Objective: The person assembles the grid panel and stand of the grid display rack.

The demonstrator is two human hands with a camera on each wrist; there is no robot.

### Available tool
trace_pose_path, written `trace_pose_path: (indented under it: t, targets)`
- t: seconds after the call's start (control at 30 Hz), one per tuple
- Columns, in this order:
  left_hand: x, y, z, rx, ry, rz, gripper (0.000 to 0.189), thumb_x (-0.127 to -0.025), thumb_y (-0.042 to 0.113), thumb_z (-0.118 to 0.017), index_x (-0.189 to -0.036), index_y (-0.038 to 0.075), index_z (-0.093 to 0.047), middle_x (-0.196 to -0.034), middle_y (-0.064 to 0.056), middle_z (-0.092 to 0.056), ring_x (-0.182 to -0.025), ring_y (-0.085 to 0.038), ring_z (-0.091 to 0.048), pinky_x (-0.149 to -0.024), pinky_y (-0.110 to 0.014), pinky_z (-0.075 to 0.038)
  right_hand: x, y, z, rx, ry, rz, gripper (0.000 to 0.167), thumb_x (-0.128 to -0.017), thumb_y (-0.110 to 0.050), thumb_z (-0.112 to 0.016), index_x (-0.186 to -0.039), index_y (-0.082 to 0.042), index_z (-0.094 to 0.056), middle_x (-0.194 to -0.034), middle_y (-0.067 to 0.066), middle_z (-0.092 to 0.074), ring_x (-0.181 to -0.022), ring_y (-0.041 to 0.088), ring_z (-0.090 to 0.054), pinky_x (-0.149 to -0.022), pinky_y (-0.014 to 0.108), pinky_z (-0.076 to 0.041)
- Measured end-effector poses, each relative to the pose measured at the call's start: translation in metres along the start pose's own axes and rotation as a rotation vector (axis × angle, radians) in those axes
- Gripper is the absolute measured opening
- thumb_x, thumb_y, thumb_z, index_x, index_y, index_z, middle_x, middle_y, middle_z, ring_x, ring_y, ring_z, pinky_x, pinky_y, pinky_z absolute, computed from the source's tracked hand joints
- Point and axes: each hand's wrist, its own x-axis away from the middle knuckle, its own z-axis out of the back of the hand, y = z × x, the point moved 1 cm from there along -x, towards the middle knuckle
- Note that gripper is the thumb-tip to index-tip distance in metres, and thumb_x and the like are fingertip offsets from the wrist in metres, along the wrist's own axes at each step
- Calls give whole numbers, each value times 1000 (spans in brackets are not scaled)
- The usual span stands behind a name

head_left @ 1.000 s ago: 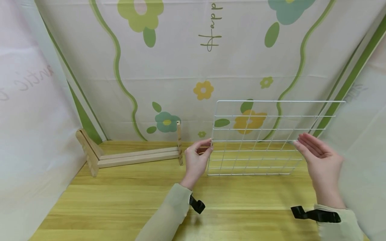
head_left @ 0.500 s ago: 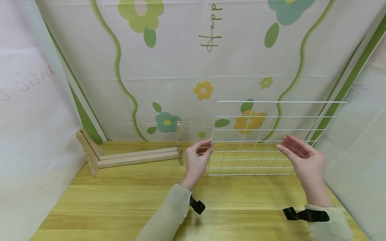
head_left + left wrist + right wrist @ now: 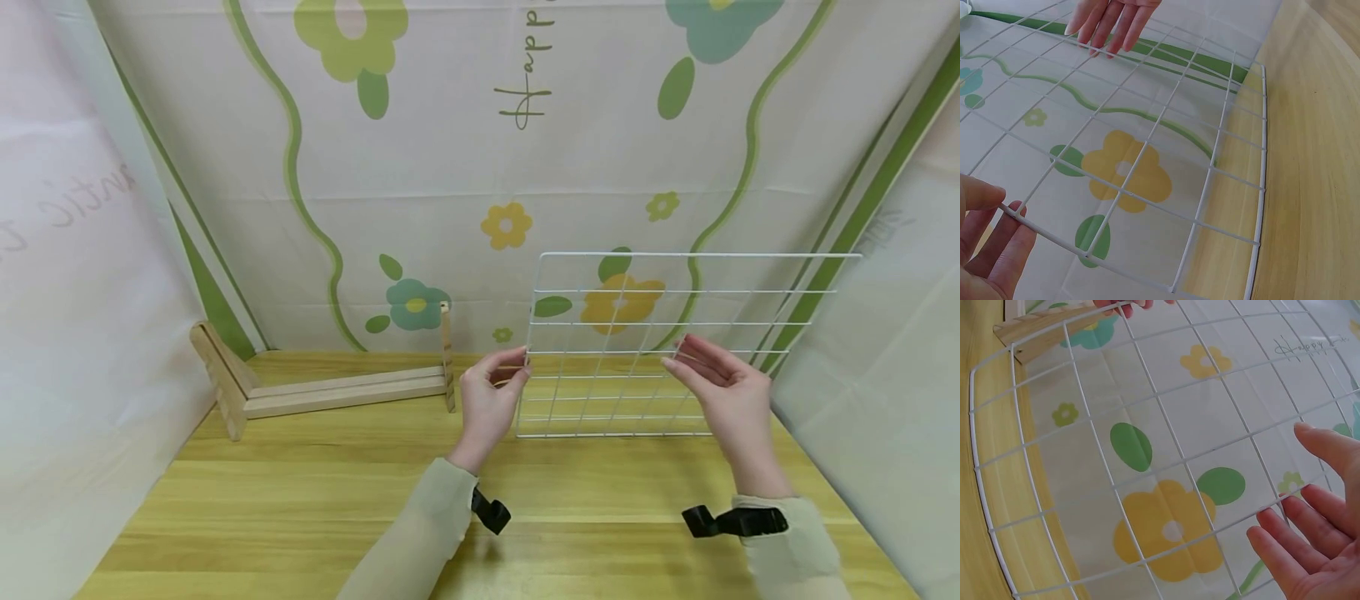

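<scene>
A white wire grid panel [image 3: 630, 352] stands on edge, its lower bar along the wooden table. My left hand [image 3: 487, 404] pinches the panel's left side bar between thumb and fingers; the left wrist view shows that grip close up, with the thumb [image 3: 988, 192] on one side of the wire. In front of the panel's right half is my right hand [image 3: 727, 396], thumb apart from the extended fingers. Its fingertips are right at the wires in the right wrist view, where the grid [image 3: 1185, 460] fills most of the picture.
A wooden stand [image 3: 345, 392] with two uprights joined by a grooved bar lies left of the hands. Behind the wood-grain table [image 3: 300, 500] hangs a flower-printed cloth [image 3: 585, 158]. Pale cloth walls [image 3: 892, 350] rise on both sides.
My right hand has moved left, from beside the panel's right edge to in front of its right half. The left hand and the panel have barely moved.
</scene>
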Motion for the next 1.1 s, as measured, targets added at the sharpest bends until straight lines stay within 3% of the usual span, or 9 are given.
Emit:
trace_pose_path:
  t: [0.47,0.83,1.1]
  targets:
    - [0,1,0,-4,-1,-4,24,-88,-12,-73,-110,-3,-75,-100,-20,-73,-86,-35,-72,-75,-31,-61,-17,9,0,252,60,46,46,-86,-22,-86,-128,-10,-73,-103,-6,-76,-92,4,-70,-76,13,-54]
    - [0,1,0,3,-6,-12,23,-88,-13,-72,-110,-4,-75,-100,-21,-72,-85,-37,-72,-74,-31,-61,-25,9,0,292,57,98,40,-85,-19,-86,-118,1,-74,-102,-5,-76,-86,4,-69,-73,14,-55]
    - [-6,-32,-2,22,-16,26,24,-88,-7,-76,-112,-1,-76,-103,-16,-74,-89,-33,-72,-76,-30,-61,-30,13,2,281,30,136,39,-85,-15,-86,-117,4,-73,-106,1,-76,-85,5,-70,-73,15,-56]
